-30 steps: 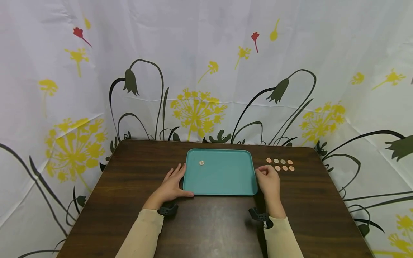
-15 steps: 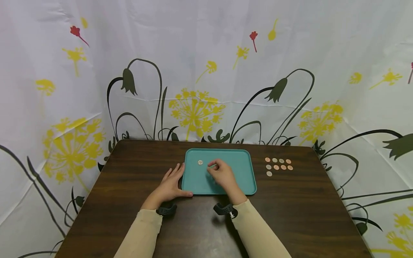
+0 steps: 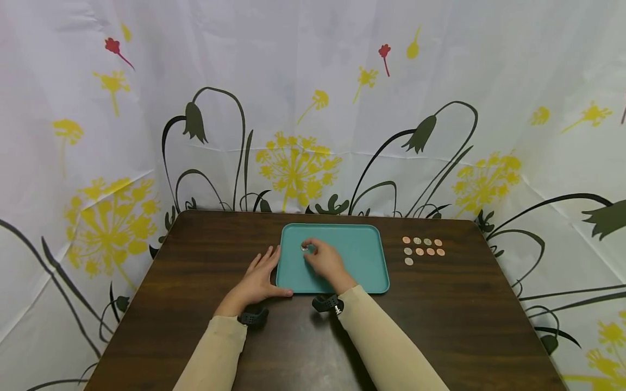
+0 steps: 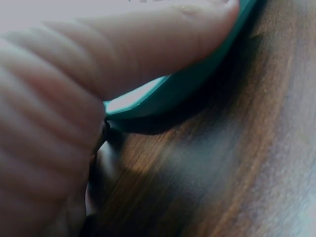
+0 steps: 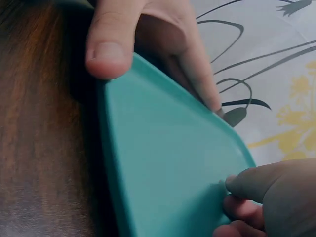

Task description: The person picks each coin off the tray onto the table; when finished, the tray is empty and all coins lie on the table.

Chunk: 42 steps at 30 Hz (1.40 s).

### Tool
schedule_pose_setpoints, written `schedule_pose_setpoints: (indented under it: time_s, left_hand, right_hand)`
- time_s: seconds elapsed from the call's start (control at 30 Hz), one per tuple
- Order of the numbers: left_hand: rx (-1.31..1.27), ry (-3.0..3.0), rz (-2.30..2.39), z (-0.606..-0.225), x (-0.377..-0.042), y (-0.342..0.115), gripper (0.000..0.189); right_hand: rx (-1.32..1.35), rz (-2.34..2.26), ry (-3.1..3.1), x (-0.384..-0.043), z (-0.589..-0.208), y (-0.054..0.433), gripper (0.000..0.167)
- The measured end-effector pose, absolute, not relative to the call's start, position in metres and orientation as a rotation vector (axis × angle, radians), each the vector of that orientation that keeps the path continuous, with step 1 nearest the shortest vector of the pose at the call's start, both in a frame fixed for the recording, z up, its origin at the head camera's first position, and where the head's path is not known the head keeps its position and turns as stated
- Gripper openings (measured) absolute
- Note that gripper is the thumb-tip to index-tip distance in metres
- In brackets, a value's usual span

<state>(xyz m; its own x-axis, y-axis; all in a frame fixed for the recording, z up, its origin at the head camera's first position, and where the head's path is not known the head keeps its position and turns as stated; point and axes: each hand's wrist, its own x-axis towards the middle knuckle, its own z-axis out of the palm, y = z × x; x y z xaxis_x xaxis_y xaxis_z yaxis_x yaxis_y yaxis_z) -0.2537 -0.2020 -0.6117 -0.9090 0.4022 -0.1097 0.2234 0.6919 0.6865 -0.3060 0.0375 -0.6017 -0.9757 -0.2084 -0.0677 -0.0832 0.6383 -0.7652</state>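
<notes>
A teal tray [image 3: 352,260] lies on the dark wooden table. My left hand [image 3: 259,278] rests at its near left corner, thumb along the front rim and the other fingers spread straight by the left side. Over the tray's left part, my right hand [image 3: 325,262] has its thumb and fingers curled together at a small coin [image 3: 304,248], pinching it. Most of that coin is hidden by the fingertips. In the right wrist view, the right hand's thumb [image 5: 249,181] sits low over the tray's surface.
Several coins [image 3: 419,252], some copper and some silver, lie flat in rows on the table [image 3: 464,304] to the right of the tray. A white curtain [image 3: 313,108] printed with flowers hangs behind the table's far edge.
My right hand has moved left from beside the coins at the tray's right side to the coin on the tray. The left hand stays at the tray's corner.
</notes>
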Motion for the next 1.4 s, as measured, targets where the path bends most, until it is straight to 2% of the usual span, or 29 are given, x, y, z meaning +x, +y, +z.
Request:
schedule_pose_setpoints:
  time_s: [0.13,0.33,0.53,0.83,1.03,1.4]
  left_hand:
    - [0.505,2.652,1.019,-0.612,-0.254,-0.202,0.136]
    - [0.497,2.656,1.012,-0.611,-0.254,-0.201,0.137]
    - [0.496,2.661,1.017,-0.611,-0.255,-0.2,0.137]
    - [0.497,2.659,1.009,-0.61,-0.253,-0.2,0.136]
    - [0.495,2.662,1.007,-0.609,-0.253,-0.201,0.136]
    - [0.489,2.666,1.023,-0.608,-0.252,-0.2,0.137]
  right_hand:
    - [-0.218,-1.295,2.692,-0.305,-0.603,0.039,0.009]
    - [-0.21,-1.32,2.737,-0.306,-0.606,0.044,0.016]
    - [-0.208,-1.237,2.793,-0.308,-0.604,0.044,0.009]
    - [-0.249,-0.985,2.873,-0.304,-0.596,0.039,0.015]
    - [-0.249,-1.209,2.792,-0.299,-0.597,0.046,0.019]
    - [-0.2,-1.614,2.829,-0.282,-0.59,0.096,0.006]
